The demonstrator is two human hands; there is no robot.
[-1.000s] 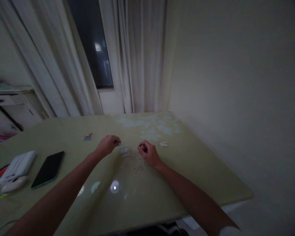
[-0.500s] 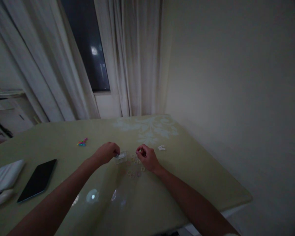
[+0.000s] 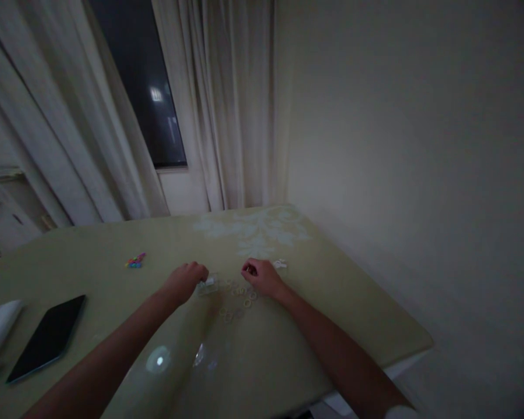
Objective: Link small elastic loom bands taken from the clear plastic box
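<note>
My left hand [image 3: 186,284] has its fingers closed at the left edge of a small clear plastic box [image 3: 209,285], which lies on the table with something pale in it. Just right of the box, several thin pale rings [image 3: 248,304] are scattered in a loose cluster. My right hand [image 3: 264,278] hovers over the far side of these rings, thumb and fingers pinched together. Whatever is between those fingertips is too small to make out. Beyond the right hand sits a small heap of white pieces [image 3: 280,264].
A little pile of brightly coloured pieces [image 3: 135,261] lies at the left on the glossy table [image 3: 166,238]. Nearer me are a dark tablet [image 3: 48,337] and a white object [image 3: 0,326]. The wall [image 3: 375,174] borders the table's right side.
The view has turned slightly right, so the table things appear further left. My right hand has shifted a little away from the rings, uncovering more of them. My left hand stays by the box.
</note>
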